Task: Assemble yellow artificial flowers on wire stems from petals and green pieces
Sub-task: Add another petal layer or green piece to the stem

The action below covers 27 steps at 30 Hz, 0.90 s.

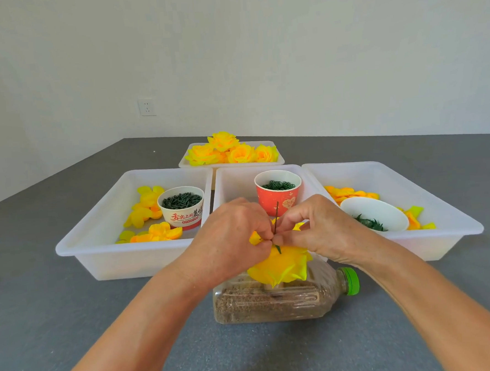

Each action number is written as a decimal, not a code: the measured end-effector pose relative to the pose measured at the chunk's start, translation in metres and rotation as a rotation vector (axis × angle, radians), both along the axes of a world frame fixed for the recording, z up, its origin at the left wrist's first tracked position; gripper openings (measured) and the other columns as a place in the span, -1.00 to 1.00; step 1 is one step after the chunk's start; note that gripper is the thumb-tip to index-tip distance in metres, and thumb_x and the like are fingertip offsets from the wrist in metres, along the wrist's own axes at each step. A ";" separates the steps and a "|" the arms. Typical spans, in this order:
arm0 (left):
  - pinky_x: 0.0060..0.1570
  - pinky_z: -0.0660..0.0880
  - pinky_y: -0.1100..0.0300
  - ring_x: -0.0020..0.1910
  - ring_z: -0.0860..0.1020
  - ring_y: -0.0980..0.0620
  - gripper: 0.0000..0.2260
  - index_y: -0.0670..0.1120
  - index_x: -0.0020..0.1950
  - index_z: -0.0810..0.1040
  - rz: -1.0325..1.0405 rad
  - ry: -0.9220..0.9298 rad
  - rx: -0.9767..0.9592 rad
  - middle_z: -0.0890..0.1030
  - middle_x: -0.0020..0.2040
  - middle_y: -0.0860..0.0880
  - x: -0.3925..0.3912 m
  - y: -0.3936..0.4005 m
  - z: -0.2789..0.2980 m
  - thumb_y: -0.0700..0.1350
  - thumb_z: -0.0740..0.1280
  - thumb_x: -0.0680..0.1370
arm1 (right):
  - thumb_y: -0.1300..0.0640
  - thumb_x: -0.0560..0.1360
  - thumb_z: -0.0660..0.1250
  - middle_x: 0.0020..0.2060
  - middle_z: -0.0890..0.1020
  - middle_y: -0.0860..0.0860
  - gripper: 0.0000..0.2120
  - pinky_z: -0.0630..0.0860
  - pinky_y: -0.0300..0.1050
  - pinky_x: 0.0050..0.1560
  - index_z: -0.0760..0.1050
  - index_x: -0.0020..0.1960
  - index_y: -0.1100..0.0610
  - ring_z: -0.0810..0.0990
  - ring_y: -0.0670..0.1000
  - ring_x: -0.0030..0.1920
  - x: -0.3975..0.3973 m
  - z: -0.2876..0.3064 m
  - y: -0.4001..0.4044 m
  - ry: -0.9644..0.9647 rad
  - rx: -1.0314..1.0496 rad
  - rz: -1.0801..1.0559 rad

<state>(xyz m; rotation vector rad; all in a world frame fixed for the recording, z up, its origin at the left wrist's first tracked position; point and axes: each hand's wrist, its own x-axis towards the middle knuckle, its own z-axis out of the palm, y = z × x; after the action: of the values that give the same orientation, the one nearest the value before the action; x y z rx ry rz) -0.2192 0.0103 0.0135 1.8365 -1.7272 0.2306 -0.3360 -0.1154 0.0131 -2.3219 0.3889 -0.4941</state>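
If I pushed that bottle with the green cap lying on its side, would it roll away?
Probably not far. The bottle lies on its side with flattish, ribbed walls, so it would likely slide rather than roll. It looks nearly full of brown grains, so it is probably heavy. Its green cap looks screwed on, so spilling seems unlikely.

Red Chinese characters run across the white paper cup [181, 208] in the left tray [97, 223], reading roughly 舌尖上的美味, with a smaller red line beneath too tiny to read. The red paper cup [278, 196] in the middle tray [232, 183] shows a pale heart motif, its lettering illegible.
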 end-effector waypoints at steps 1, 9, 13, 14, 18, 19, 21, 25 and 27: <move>-0.03 0.38 0.27 -0.03 0.53 0.03 -0.91 -0.12 -0.17 0.70 -0.009 -0.018 0.027 0.66 -0.11 0.03 0.000 0.001 0.000 -0.23 0.40 0.40 | 0.23 0.38 0.48 -0.26 0.69 -0.05 -0.98 0.54 0.01 0.04 0.68 -0.18 0.15 0.62 -0.06 -0.14 -0.001 -0.002 0.000 0.002 -0.016 0.005; 0.05 0.37 0.15 0.07 0.47 0.03 -0.81 -0.02 0.01 0.68 -0.052 -0.149 0.140 0.60 0.08 0.08 0.003 0.008 -0.003 -0.16 0.27 0.53 | 0.21 0.39 0.47 -0.25 0.69 -0.02 -0.90 0.51 0.04 0.04 0.66 -0.27 0.06 0.62 0.03 -0.10 -0.002 -0.011 0.006 -0.058 -0.021 -0.022; 0.09 0.39 0.15 0.11 0.48 0.04 -0.81 -0.05 0.02 0.68 -0.010 -0.079 0.157 0.61 0.10 0.06 0.011 0.013 -0.003 -0.13 0.26 0.56 | 0.24 0.43 0.43 -0.11 0.70 -0.01 -0.90 0.52 0.03 0.15 0.68 -0.11 0.09 0.62 -0.02 0.02 -0.009 -0.003 0.000 -0.056 0.087 -0.085; 0.09 0.40 0.11 0.11 0.50 0.03 -0.82 -0.06 0.01 0.68 0.023 -0.060 0.139 0.62 0.08 0.04 0.013 0.012 -0.002 -0.12 0.28 0.55 | 0.22 0.44 0.42 -0.09 0.70 -0.04 -0.90 0.52 -0.01 0.16 0.68 -0.09 0.07 0.62 -0.06 0.03 -0.009 -0.002 -0.002 -0.075 0.105 -0.122; 0.07 0.44 0.10 0.00 0.57 0.06 -0.89 -0.02 -0.03 0.70 0.080 0.254 -0.001 0.65 -0.01 0.03 0.012 0.008 0.002 -0.10 0.41 0.48 | 0.21 0.39 0.47 -0.17 0.71 -0.06 -0.87 0.54 -0.01 0.11 0.67 -0.21 -0.03 0.64 -0.06 -0.03 -0.007 -0.003 0.007 -0.126 0.167 -0.102; 0.07 0.45 0.10 -0.02 0.58 0.07 -0.90 -0.02 -0.06 0.70 0.079 0.311 -0.006 0.66 -0.04 0.03 0.011 0.006 0.002 -0.11 0.43 0.46 | 0.22 0.37 0.48 -0.19 0.71 -0.04 -0.87 0.54 0.01 0.11 0.67 -0.24 -0.02 0.64 -0.04 -0.04 -0.006 -0.006 0.009 -0.126 0.165 -0.096; 0.07 0.46 0.09 -0.06 0.58 0.08 -0.92 -0.02 -0.11 0.71 0.071 0.398 0.012 0.66 -0.10 0.02 0.009 0.003 -0.002 -0.12 0.47 0.42 | 0.23 0.33 0.51 -0.20 0.70 0.00 -0.90 0.55 0.00 0.08 0.66 -0.25 0.04 0.64 -0.01 -0.07 -0.003 -0.011 0.011 -0.138 0.168 -0.111; 0.03 0.49 0.08 -0.10 0.59 0.06 -0.93 -0.08 -0.15 0.71 0.061 0.497 -0.003 0.65 -0.15 0.00 0.008 -0.001 -0.011 -0.15 0.50 0.39 | 0.26 0.29 0.53 -0.32 0.68 -0.09 -0.81 0.55 -0.32 -0.16 0.63 -0.36 -0.01 0.62 -0.17 -0.21 -0.002 -0.023 0.010 -0.235 0.266 -0.152; 0.02 0.48 0.10 -0.11 0.59 0.07 -0.93 -0.12 -0.17 0.70 0.043 0.510 -0.015 0.65 -0.15 -0.01 0.008 -0.001 -0.015 -0.18 0.51 0.37 | 0.27 0.29 0.53 -0.35 0.67 -0.13 -0.79 0.50 -0.40 -0.22 0.62 -0.38 -0.02 0.61 -0.23 -0.25 -0.002 -0.027 0.010 -0.274 0.309 -0.147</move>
<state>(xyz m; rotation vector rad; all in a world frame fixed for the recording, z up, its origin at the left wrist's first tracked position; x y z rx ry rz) -0.2112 0.0092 -0.0010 1.7317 -1.3272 -0.1947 -0.3377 -0.1056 -0.0140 -1.9068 0.4687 -0.7578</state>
